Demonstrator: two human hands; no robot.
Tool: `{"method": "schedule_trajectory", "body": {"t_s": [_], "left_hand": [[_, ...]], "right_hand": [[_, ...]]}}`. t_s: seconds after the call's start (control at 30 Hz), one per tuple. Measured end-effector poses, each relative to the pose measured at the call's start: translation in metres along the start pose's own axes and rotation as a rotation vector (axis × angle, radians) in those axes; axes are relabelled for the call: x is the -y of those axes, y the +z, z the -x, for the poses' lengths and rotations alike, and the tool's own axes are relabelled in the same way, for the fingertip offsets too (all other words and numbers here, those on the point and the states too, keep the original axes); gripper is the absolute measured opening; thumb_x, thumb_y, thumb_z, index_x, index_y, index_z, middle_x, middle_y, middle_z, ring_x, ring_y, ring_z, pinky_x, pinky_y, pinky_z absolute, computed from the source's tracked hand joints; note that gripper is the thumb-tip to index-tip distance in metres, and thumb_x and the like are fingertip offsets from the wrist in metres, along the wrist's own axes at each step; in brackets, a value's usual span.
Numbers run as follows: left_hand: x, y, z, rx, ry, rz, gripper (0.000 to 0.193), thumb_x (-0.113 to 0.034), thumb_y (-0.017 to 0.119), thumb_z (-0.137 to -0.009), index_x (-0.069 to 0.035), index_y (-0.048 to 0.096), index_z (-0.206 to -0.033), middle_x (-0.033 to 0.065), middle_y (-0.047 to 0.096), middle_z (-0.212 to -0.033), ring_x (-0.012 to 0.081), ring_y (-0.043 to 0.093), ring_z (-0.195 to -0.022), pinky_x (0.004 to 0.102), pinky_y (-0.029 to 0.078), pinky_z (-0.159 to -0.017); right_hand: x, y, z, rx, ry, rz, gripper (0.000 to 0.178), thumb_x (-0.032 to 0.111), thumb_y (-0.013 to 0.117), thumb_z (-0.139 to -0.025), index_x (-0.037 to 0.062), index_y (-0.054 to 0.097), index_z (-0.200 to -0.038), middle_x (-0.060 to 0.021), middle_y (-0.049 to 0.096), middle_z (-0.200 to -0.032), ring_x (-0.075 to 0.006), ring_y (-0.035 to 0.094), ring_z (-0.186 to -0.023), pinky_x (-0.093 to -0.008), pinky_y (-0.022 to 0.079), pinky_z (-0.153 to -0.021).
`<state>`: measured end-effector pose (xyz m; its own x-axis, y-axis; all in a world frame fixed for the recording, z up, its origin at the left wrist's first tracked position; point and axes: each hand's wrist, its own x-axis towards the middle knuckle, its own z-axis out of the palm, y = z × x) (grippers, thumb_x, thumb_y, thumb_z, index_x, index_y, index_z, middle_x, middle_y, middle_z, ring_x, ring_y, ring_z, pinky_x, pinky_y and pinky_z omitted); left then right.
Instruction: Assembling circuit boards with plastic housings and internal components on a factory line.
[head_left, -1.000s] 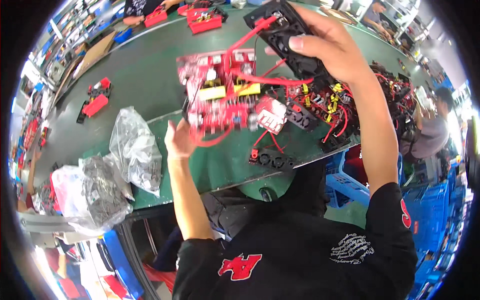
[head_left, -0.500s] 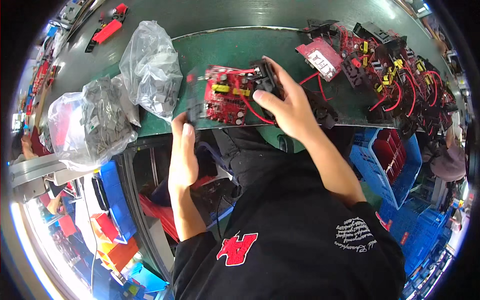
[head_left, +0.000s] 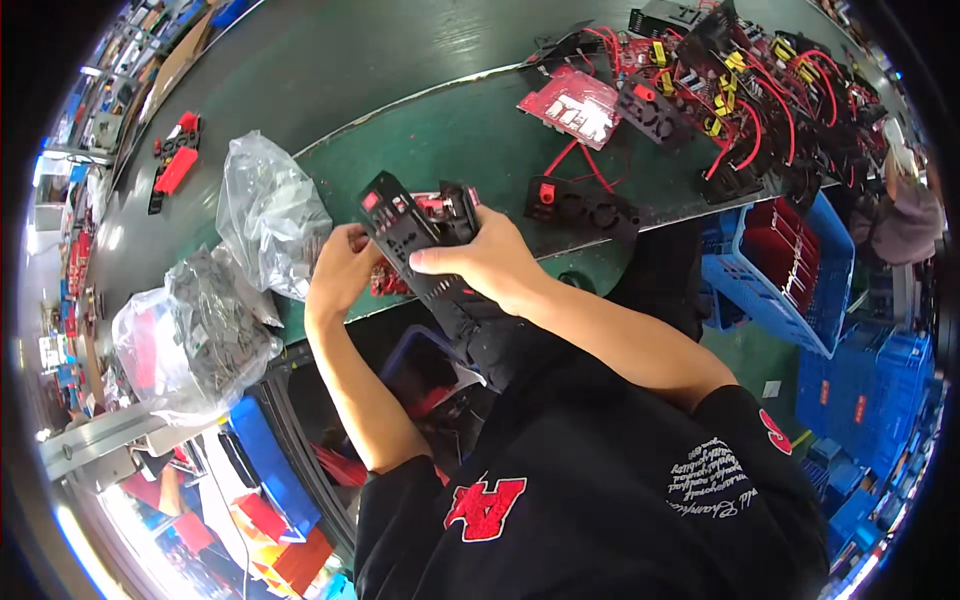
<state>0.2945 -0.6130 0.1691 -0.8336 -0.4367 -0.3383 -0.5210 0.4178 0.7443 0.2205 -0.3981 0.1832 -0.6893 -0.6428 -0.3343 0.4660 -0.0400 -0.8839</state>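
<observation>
My right hand (head_left: 490, 262) grips a black end panel (head_left: 403, 232) with a red switch and socket cutouts, its thumb across the panel's face. Behind the panel, and partly hidden by it, is a red circuit board (head_left: 388, 280) with black parts at its far side. My left hand (head_left: 338, 272) is beside the board's left edge, fingers curled and close together; whatever they pinch is hidden. To its left stands a clear plastic bag (head_left: 268, 195) of small grey parts.
A fuller bag (head_left: 205, 320) of dark parts lies at the left table edge. A red board (head_left: 572, 100) wired to a black panel (head_left: 590, 208) lies right of my hands. Wired boards (head_left: 745, 100) pile up at the far right. Below hangs a blue crate (head_left: 828, 262).
The black panel has swung from the board's left side to face me, and my right hand now holds it. My left hand has curled its fingers; the view has turned.
</observation>
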Motion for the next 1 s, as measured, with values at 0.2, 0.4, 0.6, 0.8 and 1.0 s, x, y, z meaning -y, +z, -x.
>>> {"method": "schedule_trajectory", "body": {"t_s": [0.2, 0.4, 0.6, 0.8, 1.0], "left_hand": [[-0.010, 0.011, 0.051, 0.238, 0.155, 0.406, 0.032, -0.017, 0.068, -0.084, 0.002, 0.060, -0.108, 0.0078, 0.067, -0.090, 0.0125, 0.061, -0.084, 0.0295, 0.050, -0.077], [-0.105, 0.056, 0.079, 0.177, 0.306, 0.207, 0.045, -0.009, 0.075, -0.074, 0.003, 0.056, -0.114, 0.0073, 0.068, -0.102, 0.0134, 0.063, -0.091, 0.0295, 0.049, -0.084], [-0.203, 0.158, 0.115, 0.384, 0.339, 0.289, 0.049, 0.003, 0.056, -0.087, 0.006, 0.038, -0.133, 0.0124, 0.055, -0.122, 0.0165, 0.055, -0.108, 0.0303, 0.044, -0.095], [-0.270, 0.312, 0.111, 1.072, 0.194, 0.259, 0.041, -0.027, 0.028, -0.104, 0.002, 0.058, -0.108, 0.0088, 0.060, -0.102, 0.0170, 0.058, -0.096, 0.0327, 0.049, -0.083], [-0.297, 0.549, 0.052, 0.819, 1.002, -0.226, 0.020, -0.019, 0.062, -0.088, 0.001, 0.064, -0.086, 0.0154, 0.066, -0.080, 0.0259, 0.065, -0.073, 0.0345, 0.050, -0.068]], "right_hand": [[-0.031, -0.006, 0.044, 0.220, -0.072, -0.232, 0.067, 0.005, 0.083, -0.068, -0.0012, 0.053, -0.127, -0.0045, 0.061, -0.118, -0.0126, 0.056, -0.107, -0.0299, 0.042, -0.098], [-0.025, -0.074, 0.077, 0.330, -0.115, -0.410, 0.073, 0.008, 0.086, -0.064, 0.0014, 0.051, -0.127, -0.0039, 0.060, -0.120, -0.0131, 0.057, -0.109, -0.0310, 0.043, -0.099], [-0.032, -0.189, 0.132, 0.260, -0.349, -0.629, 0.079, 0.013, 0.090, -0.056, 0.0004, 0.054, -0.125, -0.0085, 0.061, -0.120, -0.0188, 0.058, -0.110, -0.0357, 0.045, -0.097], [-0.111, -0.323, 0.249, -0.335, -0.556, -0.907, 0.031, 0.033, 0.054, -0.093, 0.0070, 0.061, -0.107, -0.0191, 0.063, -0.116, -0.0314, 0.060, -0.110, -0.0472, 0.049, -0.094], [-0.269, -0.440, 0.339, -0.646, -0.877, -1.415, 0.055, 0.052, 0.031, -0.099, 0.0077, 0.056, -0.120, -0.0186, 0.063, -0.112, -0.0381, 0.061, -0.105, -0.0536, 0.049, -0.095]]}}
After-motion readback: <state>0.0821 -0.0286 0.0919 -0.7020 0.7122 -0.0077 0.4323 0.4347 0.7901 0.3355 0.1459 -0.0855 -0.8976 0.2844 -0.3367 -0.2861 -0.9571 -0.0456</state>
